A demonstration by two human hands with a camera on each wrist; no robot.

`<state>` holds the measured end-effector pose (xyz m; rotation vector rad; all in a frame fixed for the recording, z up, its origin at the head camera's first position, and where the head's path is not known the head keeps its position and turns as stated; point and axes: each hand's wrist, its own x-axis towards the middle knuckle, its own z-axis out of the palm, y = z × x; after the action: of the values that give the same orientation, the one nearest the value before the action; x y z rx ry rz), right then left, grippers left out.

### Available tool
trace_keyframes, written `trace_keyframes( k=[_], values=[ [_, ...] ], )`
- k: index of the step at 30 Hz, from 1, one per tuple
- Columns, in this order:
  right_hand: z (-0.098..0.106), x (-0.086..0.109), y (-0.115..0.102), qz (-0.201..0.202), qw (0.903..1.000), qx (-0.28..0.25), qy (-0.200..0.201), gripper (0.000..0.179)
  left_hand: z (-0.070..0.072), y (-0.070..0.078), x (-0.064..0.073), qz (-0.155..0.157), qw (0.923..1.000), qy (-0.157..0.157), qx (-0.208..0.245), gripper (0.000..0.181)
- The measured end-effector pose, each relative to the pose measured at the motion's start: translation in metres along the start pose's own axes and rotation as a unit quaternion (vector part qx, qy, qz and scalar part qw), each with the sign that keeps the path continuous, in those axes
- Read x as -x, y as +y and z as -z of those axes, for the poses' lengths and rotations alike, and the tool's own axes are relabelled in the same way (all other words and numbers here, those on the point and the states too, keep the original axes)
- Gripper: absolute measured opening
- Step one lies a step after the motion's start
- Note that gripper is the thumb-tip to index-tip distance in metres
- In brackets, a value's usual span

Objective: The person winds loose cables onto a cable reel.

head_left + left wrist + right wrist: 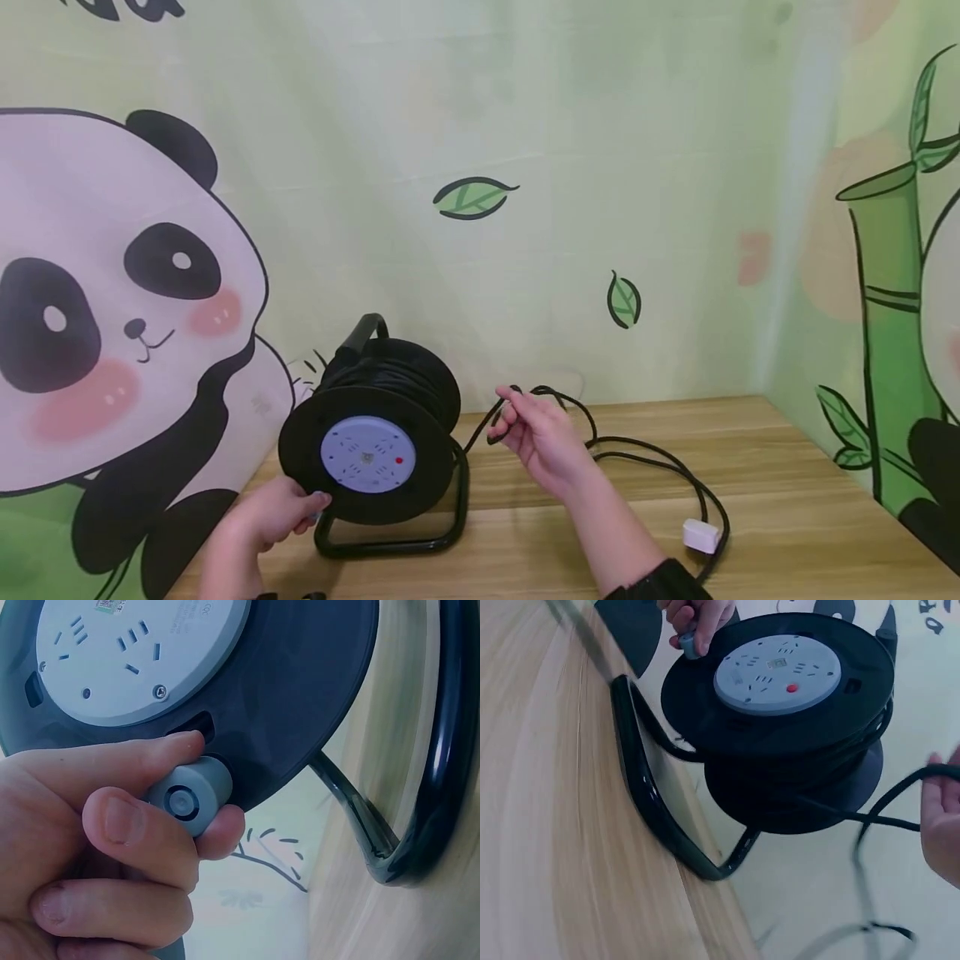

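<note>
A black cable reel (438, 375) stands on the table, its round grey socket panel (367, 454) with a red button facing me. My left hand (281, 510) is at the lower left of the reel's front disc. In the left wrist view its fingers pinch the grey crank knob (196, 796) near the disc's rim. Right of the reel, my right hand (546, 442) holds the black cable (478, 429) above the tabletop between curled fingers. In the right wrist view the cable (885, 820) runs from the drum to that hand (943, 825), which is partly cut off.
The reel rests on a black tube stand (390, 548) on the wooden table (787, 467). Loose cable loops (660, 450) lie to the right, with a white plug (701, 536) beside them. A cloth backdrop (675, 167) printed with pandas hangs close behind the table.
</note>
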<state>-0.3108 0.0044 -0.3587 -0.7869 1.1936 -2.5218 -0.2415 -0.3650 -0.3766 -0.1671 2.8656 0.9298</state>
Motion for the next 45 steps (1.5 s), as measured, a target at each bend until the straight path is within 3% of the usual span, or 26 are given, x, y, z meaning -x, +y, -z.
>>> trace_keyframes(
  k=[3, 7, 11, 13, 14, 15, 17, 22, 24, 26, 29, 33, 37, 41, 45],
  values=[
    [-0.001, -0.005, -0.009, -0.025, 0.9956, 0.058, 0.070, 0.033, 0.000, 0.000, 0.002, 0.003, 1.0000, 0.006, 0.001, 0.048],
    [0.007, -0.008, -0.021, -0.046, 0.9799, 0.137, 0.138, 0.037, 0.002, 0.001, 0.005, -0.002, 0.9999, 0.013, 0.005, 0.047],
    [0.015, -0.009, -0.035, -0.073, 0.9676, 0.221, 0.097, 0.037, 0.004, 0.001, 0.005, -0.002, 0.9998, 0.017, 0.005, 0.046],
    [0.017, -0.009, -0.044, -0.078, 0.9520, 0.285, 0.079, 0.033, 0.004, 0.000, 0.005, -0.005, 0.9997, 0.023, 0.009, 0.047],
    [0.018, -0.009, -0.048, -0.071, 0.9387, 0.329, 0.073, 0.030, 0.004, -0.001, 0.005, -0.007, 0.9996, 0.026, 0.012, 0.047],
    [0.020, -0.010, -0.052, -0.060, 0.9211, 0.379, 0.067, 0.029, 0.005, -0.002, 0.004, -0.009, 0.9994, 0.029, 0.016, 0.047],
    [0.022, -0.013, -0.058, -0.029, 0.8739, 0.481, 0.062, 0.026, 0.006, -0.004, 0.003, -0.013, 0.9989, 0.036, 0.028, 0.047],
    [0.034, -0.020, -0.069, 0.047, 0.7113, 0.701, 0.031, 0.020, 0.009, -0.009, 0.000, -0.034, 0.9965, 0.043, 0.063, 0.048],
    [0.040, -0.022, -0.071, 0.054, 0.6578, 0.751, 0.019, 0.021, 0.010, -0.009, 0.001, -0.036, 0.9959, 0.043, 0.071, 0.047],
    [0.047, -0.022, -0.072, 0.051, 0.6192, 0.784, 0.013, 0.026, 0.012, -0.007, 0.001, -0.030, 0.9957, 0.042, 0.077, 0.047],
    [0.054, -0.024, -0.074, 0.043, 0.5779, 0.815, 0.017, 0.035, 0.013, -0.006, 0.003, -0.018, 0.9960, 0.044, 0.076, 0.047],
    [0.059, -0.025, -0.075, 0.034, 0.5474, 0.835, 0.043, 0.048, 0.013, -0.006, 0.004, -0.016, 0.9957, 0.043, 0.081, 0.048],
    [0.060, -0.025, -0.077, 0.017, 0.5339, 0.843, 0.066, 0.056, 0.012, -0.006, 0.005, -0.015, 0.9951, 0.044, 0.087, 0.047],
    [0.061, -0.023, -0.080, 0.001, 0.5285, 0.846, 0.070, 0.057, 0.012, -0.005, 0.005, -0.014, 0.9949, 0.046, 0.088, 0.047],
    [0.061, -0.021, -0.081, -0.008, 0.5319, 0.844, 0.067, 0.058, 0.013, -0.006, 0.005, -0.014, 0.9952, 0.046, 0.086, 0.048]
  ],
)
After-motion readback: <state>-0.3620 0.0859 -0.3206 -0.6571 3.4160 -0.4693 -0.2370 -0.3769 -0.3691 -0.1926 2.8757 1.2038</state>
